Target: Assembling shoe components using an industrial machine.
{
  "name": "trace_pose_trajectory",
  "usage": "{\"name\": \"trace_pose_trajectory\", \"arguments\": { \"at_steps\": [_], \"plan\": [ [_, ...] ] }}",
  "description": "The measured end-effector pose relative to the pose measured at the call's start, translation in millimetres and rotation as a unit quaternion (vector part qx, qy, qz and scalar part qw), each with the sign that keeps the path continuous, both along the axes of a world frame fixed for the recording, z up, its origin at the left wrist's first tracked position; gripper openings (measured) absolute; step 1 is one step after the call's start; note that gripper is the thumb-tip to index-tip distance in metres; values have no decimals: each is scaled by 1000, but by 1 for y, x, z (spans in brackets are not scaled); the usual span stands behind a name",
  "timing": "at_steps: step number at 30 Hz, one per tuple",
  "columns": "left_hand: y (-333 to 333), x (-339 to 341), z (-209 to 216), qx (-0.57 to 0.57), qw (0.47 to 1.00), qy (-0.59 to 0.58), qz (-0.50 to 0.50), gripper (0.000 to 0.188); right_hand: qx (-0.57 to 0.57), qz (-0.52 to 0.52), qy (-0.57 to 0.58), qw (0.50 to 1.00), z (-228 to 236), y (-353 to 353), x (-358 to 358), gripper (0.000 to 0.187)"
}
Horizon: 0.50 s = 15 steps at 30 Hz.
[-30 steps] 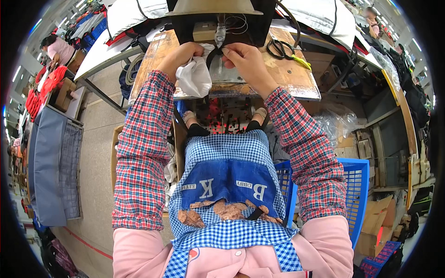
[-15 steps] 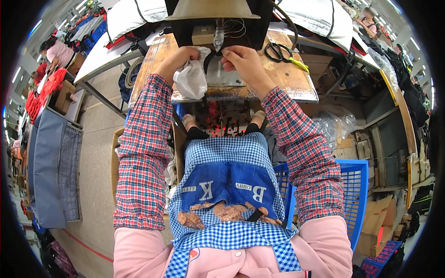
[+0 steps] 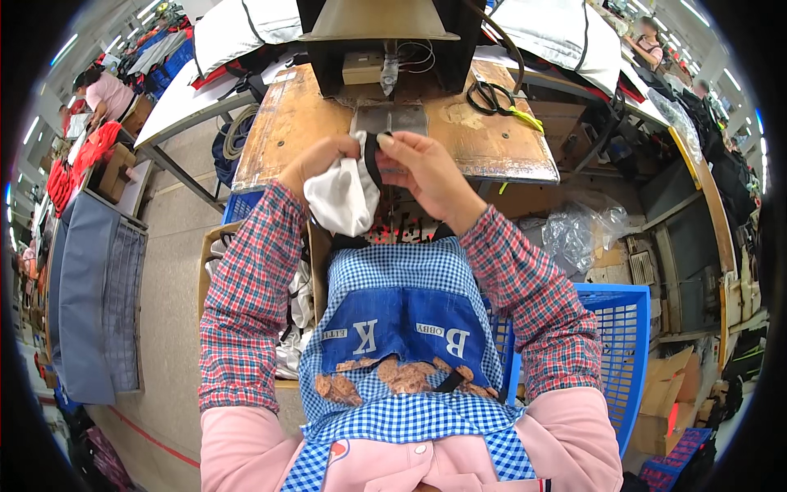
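Note:
In front of the machine's edge, my left hand [image 3: 324, 162] grips a small white fabric piece [image 3: 340, 205] that hangs down in a pouch shape. Along its right side runs a black band [image 3: 371, 156]. My right hand [image 3: 428, 172] pinches this band between thumb and fingers. Both hands are close together, just over the near edge of the worn wooden worktop [image 3: 279, 123]. Behind them stands a machine [image 3: 381, 20] with a flared, cone-like part above and a metal tip below; the fabric is apart from that tip.
Black scissors with a yellow-green part [image 3: 492, 100] lie on the worktop's right. A carton [image 3: 206, 283] of white, black-trimmed pieces stands left of my lap. A blue basket [image 3: 635, 324] stands at the right, with crumpled clear plastic [image 3: 574, 234] beyond it. Other people work farther off.
Both hands have drawn the white piece back from the machine's tip toward me, past the worktop edge. The piece hangs lower and its black band shows more.

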<state>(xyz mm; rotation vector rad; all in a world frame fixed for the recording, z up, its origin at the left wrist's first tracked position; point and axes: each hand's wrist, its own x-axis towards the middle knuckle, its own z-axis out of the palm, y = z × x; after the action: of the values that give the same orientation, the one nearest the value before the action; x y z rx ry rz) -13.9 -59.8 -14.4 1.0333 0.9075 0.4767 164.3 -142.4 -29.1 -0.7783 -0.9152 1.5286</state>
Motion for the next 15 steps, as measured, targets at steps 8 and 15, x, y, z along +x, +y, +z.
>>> {"name": "trace_pose_trajectory", "arguments": {
  "at_steps": [8, 15],
  "plan": [
    [-67, -19, 25, 583, 797, 155, 37, 43, -20, -37, -41, 998, -8, -20, -9, 16],
    [-104, -14, 19, 660, 712, 236, 39, 37, 60, 8, -158, 986, 1, -33, -15, 20]
  ]
}}
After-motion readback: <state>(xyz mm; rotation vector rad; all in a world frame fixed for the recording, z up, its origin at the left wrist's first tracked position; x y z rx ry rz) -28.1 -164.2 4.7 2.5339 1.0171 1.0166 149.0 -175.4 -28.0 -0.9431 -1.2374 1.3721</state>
